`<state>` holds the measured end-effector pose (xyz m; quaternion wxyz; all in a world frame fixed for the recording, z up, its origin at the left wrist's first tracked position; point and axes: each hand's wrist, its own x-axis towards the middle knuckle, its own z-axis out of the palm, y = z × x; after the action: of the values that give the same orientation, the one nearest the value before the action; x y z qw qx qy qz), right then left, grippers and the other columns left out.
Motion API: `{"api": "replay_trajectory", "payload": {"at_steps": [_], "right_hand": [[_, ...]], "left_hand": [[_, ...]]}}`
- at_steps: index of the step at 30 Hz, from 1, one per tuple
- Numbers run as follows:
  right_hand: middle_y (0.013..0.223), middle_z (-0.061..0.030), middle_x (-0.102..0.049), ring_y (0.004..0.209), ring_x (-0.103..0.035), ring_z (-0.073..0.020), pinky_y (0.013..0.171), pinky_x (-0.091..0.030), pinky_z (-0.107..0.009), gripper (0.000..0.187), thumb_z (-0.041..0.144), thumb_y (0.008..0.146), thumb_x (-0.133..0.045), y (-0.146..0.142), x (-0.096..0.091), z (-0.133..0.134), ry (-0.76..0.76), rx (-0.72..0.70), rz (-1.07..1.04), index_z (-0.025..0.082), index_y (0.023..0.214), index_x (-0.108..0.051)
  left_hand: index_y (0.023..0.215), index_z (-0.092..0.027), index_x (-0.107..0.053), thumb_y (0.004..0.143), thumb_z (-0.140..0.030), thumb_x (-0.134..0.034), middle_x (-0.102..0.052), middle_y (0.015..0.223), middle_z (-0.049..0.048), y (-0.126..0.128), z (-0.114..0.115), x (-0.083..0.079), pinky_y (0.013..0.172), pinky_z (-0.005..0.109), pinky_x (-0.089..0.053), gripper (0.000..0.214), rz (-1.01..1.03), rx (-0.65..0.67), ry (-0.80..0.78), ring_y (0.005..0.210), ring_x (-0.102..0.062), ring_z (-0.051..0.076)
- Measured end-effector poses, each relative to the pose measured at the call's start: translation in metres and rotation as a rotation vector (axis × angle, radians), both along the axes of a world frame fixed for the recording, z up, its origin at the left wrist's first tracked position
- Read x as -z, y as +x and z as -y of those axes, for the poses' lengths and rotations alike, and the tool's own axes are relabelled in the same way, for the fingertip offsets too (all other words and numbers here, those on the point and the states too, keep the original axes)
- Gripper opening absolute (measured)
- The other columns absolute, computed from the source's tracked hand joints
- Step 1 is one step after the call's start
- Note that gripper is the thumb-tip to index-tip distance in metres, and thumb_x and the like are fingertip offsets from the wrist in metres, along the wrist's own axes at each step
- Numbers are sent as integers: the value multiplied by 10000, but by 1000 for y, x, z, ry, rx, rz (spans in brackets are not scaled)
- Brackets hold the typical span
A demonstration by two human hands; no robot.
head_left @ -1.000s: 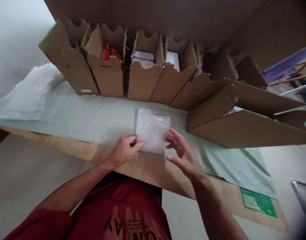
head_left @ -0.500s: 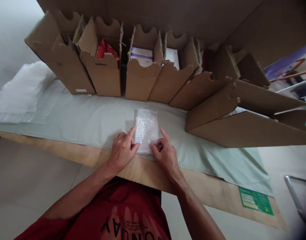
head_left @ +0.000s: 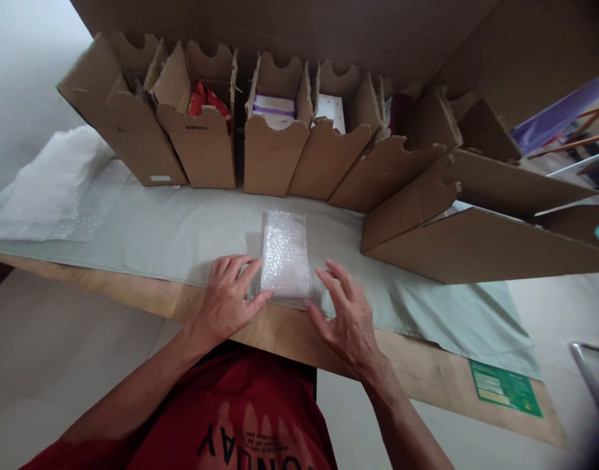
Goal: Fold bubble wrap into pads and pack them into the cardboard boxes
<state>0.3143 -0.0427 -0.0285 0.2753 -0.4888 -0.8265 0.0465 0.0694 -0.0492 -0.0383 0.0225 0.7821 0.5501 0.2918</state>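
A small packet folded in clear bubble wrap (head_left: 285, 256) lies on the pale green cloth (head_left: 172, 228) near the table's front edge. My left hand (head_left: 226, 301) rests flat beside its left side, fingers spread, thumb touching the packet's lower left corner. My right hand (head_left: 347, 314) lies open just right of the packet, fingers stretched out, thumb near the lower right corner. Neither hand grips anything.
A row of upright cardboard bins (head_left: 270, 137) lines the back; some hold red, white and purple packets. More bins (head_left: 475, 241) fan out at the right. A stack of bubble wrap sheets (head_left: 49, 183) lies at far left. A green label (head_left: 505, 388) sticks on the wooden table edge.
The bubble wrap was folded narrower around its contents and laid flat. Both hands then drew back slightly to the packet's sides and opened, the right one shifting right.
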Motion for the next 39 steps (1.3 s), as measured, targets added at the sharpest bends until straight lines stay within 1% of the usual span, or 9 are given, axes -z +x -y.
{"api": "replay_trajectory", "payload": {"at_steps": [3, 7, 12, 18, 23, 26, 31, 35, 39], "right_hand": [[1532, -205, -521, 1352, -543, -372, 974, -513, -523, 447, 177, 938, -591, -2, 2, 2, -18, -179, 154, 185, 1385, -583], [1322, -142, -707, 1267, -630, -306, 979, -496, -486, 315, 105, 1000, -482, -11, 7, -10, -50, -275, 143, 198, 1204, -703], [1049, -72, -781, 959, -721, -238, 879, -536, -405, 256, 284, 1065, -473, -3, -8, -10, -265, -224, -125, 238, 1123, -717], [1216, -87, -738, 942, -703, -240, 728, -565, -326, 380, 414, 951, -623, -1, -8, -12, -495, -41, -312, 256, 1295, -659], [722, 7, -648, 614, -582, -172, 589, -476, -286, 389, 409, 949, -589, -10, 7, -36, -573, 32, -431, 206, 1276, -647], [752, -10, -651, 616, -586, -184, 620, -485, -318, 420, 404, 945, -598, -11, 14, -42, -466, 92, -342, 184, 1301, -630], [1212, -136, -699, 1033, -658, -291, 854, -481, -419, 286, 330, 989, -604, -12, 12, -30, 31, 27, -23, 215, 1244, -663], [1302, -139, -698, 1176, -628, -304, 923, -464, -439, 259, 233, 1015, -559, -17, 11, -29, 33, -181, 128, 197, 1250, -661], [1197, -124, -757, 1049, -693, -275, 865, -492, -408, 271, 218, 1046, -483, -19, 12, -39, -78, -156, 73, 187, 1216, -692]], "left_hand": [[1280, -165, -640, 877, -259, -723, -584, 1458, 200, -3, 6, -4, 1136, 567, -425, 422, -39, 177, -26, 1402, -492, 385], [1231, -186, -677, 856, -152, -684, -615, 1461, 169, 2, 0, 0, 1161, 605, -403, 376, -62, 287, -85, 1451, -473, 382], [1047, -217, -726, 900, -77, -561, -796, 1048, 74, -1, -6, 3, 1024, 496, -525, 261, 179, 255, -59, 1186, -692, 286], [935, -212, -732, 886, -206, -601, -742, 839, 30, -1, -14, -3, 731, 320, -553, 140, 368, 72, -300, 785, -688, 191], [836, -195, -686, 886, -270, -594, -680, 692, -14, 2, -31, -9, 563, 243, -439, 130, 461, 24, -459, 603, -592, 132], [888, -203, -687, 873, -260, -622, -670, 649, -37, 5, -39, -6, 561, 242, -426, 87, 416, -47, -452, 540, -556, 116], [1170, -217, -671, 870, -231, -664, -682, 681, -43, 13, -45, 4, 625, 268, -453, 301, 248, -157, -375, 564, -597, 137], [1196, -194, -665, 880, -247, -672, -660, 688, -33, 16, -45, 5, 655, 285, -457, 321, 256, -193, -399, 606, -607, 149], [1204, -182, -653, 868, -352, -695, -678, 873, 15, 12, -34, -2, 719, 287, -503, 379, 645, -241, -402, 745, -626, 151]]}}
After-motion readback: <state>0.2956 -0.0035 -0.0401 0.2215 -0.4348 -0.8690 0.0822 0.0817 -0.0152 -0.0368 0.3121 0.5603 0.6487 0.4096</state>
